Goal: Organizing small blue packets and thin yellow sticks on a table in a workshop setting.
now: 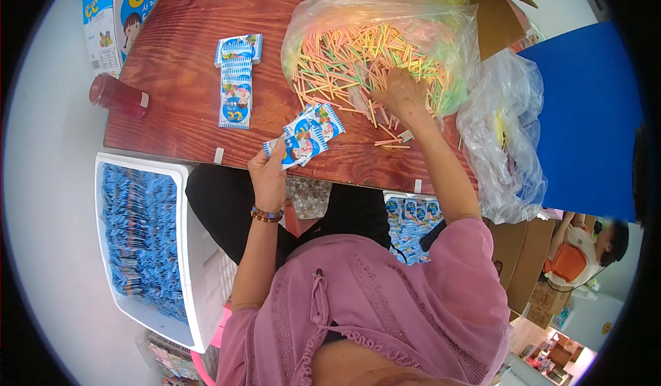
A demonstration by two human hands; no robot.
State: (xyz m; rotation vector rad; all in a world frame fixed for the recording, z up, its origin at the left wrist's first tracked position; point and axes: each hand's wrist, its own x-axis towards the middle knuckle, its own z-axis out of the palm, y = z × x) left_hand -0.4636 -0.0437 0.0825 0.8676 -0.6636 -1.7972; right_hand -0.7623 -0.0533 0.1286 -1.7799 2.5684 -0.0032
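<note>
My left hand (pixel 268 174) is closed on a small blue-and-white packet (pixel 303 145) at the table's near edge. More packets of the same kind lie under and beside it, partly overlapped. My right hand (pixel 401 97) reaches into a heap of thin pink, yellow and green sticks (pixel 344 62), its fingers curled down among them and partly hidden. The heap lies in the mouth of a large clear plastic bag (pixel 317 14). A few loose sticks (pixel 392 144) have spilled onto the wood below my right hand. Left of the bag, a row of overlapping packets (pixel 236 90) lies on the table.
The red-brown wooden table (pixel 186 42) carries a reddish jar (pixel 118 95) at its left edge and printed boxes (pixel 98 28) behind. A white foam bin (pixel 189 248) full of packets stands lower left. Crumpled plastic (pixel 502 124) and a blue panel (pixel 585 118) are at right. Another person (pixel 578 252) sits far right.
</note>
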